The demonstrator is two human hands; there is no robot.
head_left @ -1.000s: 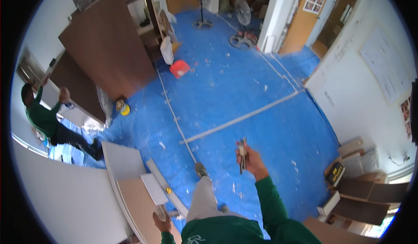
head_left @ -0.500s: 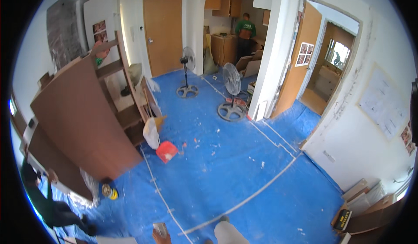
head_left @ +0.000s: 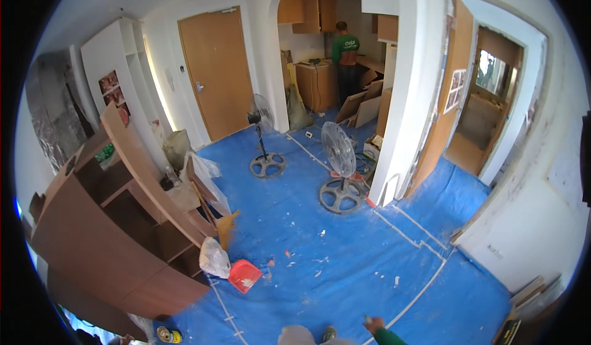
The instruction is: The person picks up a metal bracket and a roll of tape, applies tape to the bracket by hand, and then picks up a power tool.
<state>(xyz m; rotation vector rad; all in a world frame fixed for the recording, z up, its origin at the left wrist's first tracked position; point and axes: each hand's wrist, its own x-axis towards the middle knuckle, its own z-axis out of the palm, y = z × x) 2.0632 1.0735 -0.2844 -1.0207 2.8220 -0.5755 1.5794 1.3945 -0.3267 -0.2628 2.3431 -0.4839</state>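
Note:
My right hand (head_left: 373, 325), in a green sleeve, reaches in at the bottom edge, right of centre. Its fingers are closed around something small, too blurred to name. Below the hand lies blue floor sheeting (head_left: 345, 271) with scattered white scraps and white tape lines. Part of my leg (head_left: 295, 335) in pale trousers and one shoe (head_left: 329, 333) show to its left. No part of my left hand is visible. Farther off, a red dustpan (head_left: 245, 276) holding pale debris lies beside a white plastic bag (head_left: 214, 257).
A tilted brown cabinet (head_left: 117, 246) fills the left side; green clothing (head_left: 104, 153) shows behind it. Two pedestal fans (head_left: 340, 151) stand ahead. A person (head_left: 346, 52) stands in the kitchen alcove near leaning boards (head_left: 368, 111). A yellow can (head_left: 169, 334) sits at lower left.
My view has turned and shifted forward. The hand holding a small flat piece at the lower edge has left view, and my right hand has come in. The cabinet tilts differently.

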